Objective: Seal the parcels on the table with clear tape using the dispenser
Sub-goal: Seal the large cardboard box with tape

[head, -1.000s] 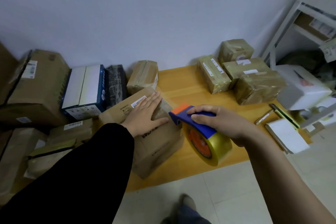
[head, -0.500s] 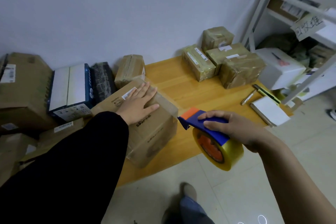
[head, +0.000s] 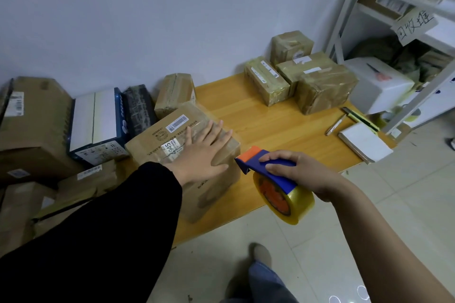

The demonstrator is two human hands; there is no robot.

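Left hand lies spread flat on one parcel; right hand grips one tape dispenser at that parcel's right edge — four taped parcels stand beyond it.

The white label on the brown cardboard parcel, just beside the left hand, reads "4945". A handwritten paper sign on the white metal shelf, well beyond the right hand, reads "回收堆".
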